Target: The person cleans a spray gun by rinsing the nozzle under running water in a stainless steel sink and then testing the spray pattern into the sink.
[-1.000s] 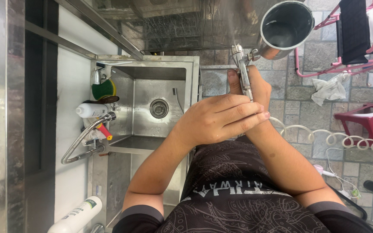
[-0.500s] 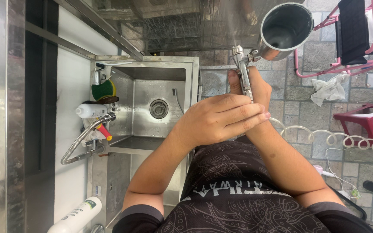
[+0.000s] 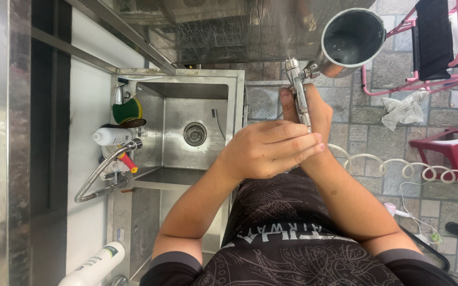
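Observation:
A metal spray gun (image 3: 299, 90) with a round steel cup (image 3: 350, 42) points away from me at a steel panel (image 3: 223, 26). My right hand (image 3: 308, 114) is wrapped around its handle from below. Over that hand lies my left hand (image 3: 271, 148), fingers closed across the rear of the gun. A white coiled hose (image 3: 398, 167) trails from behind my hands to the right over the paved floor.
A steel sink (image 3: 186, 127) stands to the left, with a flexible faucet (image 3: 104, 169), a white bottle (image 3: 111, 136) and a green sponge (image 3: 125, 110) at its rim. On the right are a pink chair frame (image 3: 425, 53), a red stool (image 3: 454, 151) and a crumpled cloth (image 3: 404, 110).

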